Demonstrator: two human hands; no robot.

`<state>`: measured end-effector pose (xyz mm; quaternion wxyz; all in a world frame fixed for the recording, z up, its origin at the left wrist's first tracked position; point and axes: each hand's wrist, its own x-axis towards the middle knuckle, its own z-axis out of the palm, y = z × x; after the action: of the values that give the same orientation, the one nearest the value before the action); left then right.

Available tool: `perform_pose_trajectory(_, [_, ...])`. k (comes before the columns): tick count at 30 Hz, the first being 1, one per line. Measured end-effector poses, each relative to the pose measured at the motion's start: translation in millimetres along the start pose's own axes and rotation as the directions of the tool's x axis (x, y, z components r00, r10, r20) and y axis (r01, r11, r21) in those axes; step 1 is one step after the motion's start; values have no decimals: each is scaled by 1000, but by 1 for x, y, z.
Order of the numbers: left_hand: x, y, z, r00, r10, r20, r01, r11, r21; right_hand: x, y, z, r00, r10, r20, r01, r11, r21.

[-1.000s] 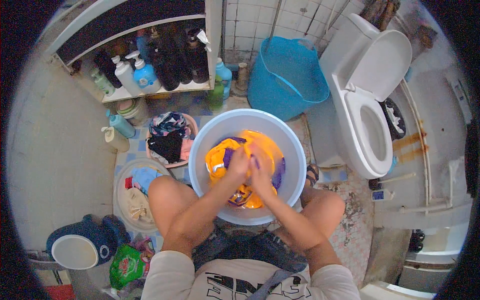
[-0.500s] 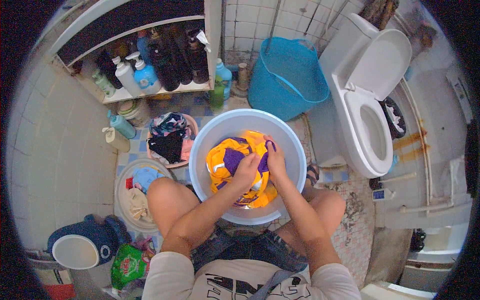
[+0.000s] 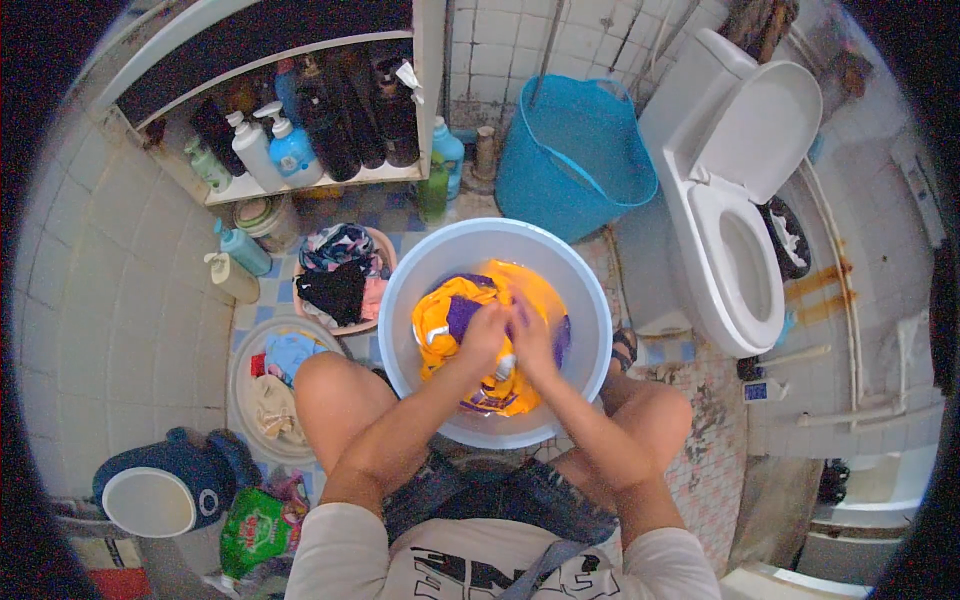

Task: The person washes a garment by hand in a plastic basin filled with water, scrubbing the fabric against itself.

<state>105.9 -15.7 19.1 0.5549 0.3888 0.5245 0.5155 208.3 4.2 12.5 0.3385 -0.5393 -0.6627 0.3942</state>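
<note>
A wet yellow and purple garment [image 3: 440, 325] lies bunched in a pale blue round basin [image 3: 400, 385] between my knees. My left hand [image 3: 485, 335] is closed on a fold of it, near the basin's middle. My right hand [image 3: 534, 342], blurred by motion, presses close against the left, with a bit of purple cloth between the two. Its fingertips are smeared, but the hand looks closed on the cloth. Part of the garment spreads out to the right, beyond my right hand.
Left of the basin stand a pink basin [image 3: 385, 250] of dark clothes and a clear tub [image 3: 240, 400] with pale clothes. A blue bucket [image 3: 570, 170] is behind, a toilet [image 3: 735, 260] far right. Bottles [image 3: 292, 155] line a shelf at the back left.
My right hand has moved left and slightly down, up against my left hand. Cloth once covered by the right hand now shows at the basin's right side.
</note>
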Motion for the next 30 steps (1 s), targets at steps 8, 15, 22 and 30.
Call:
perform_pose_trajectory(8, [-25,33,9,999,9,46,-18,982,187,16,-19,-27,986,151,71,-167,907,386])
perform_pose_trajectory(15, [12,5,-17,997,23,-71,-23,1000,0,-29,-35,12,958,-288,19,288,948,-135])
perform_pose_trajectory(22, [-13,12,-1,993,-29,117,31,999,-14,19,-7,-27,985,124,118,-160,911,379])
perform_pose_trajectory(30, [10,-14,-22,994,-85,-71,59,947,-317,-35,-27,23,952,-299,-63,300,954,5])
